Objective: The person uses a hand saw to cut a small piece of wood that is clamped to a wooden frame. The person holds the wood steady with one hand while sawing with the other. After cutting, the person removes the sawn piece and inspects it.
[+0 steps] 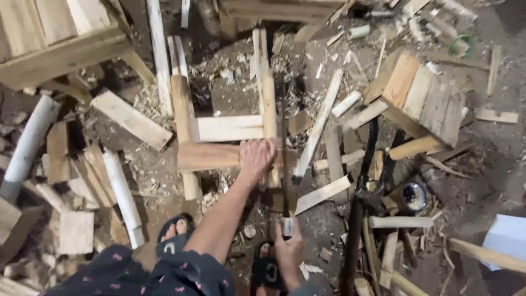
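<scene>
A small wooden frame [224,131] of pale slats and thicker posts lies flat on the dirt floor, in the middle of the view among shavings and offcuts. The left hand [256,155] presses down on its near crossbar [211,156], fingers curled over the wood where the bar meets the right post [268,104]. The right hand [289,249] is closed around the handle end of a long, thin dark tool [284,181] that runs up along that post; its tip is too thin to make out. Two sandalled feet [175,230] stand just below the frame. To the right lie a slatted wooden box [422,93] and a dark curved bar [359,186]; to the left, white pipes [125,197] and scattered planks [130,118]
</scene>
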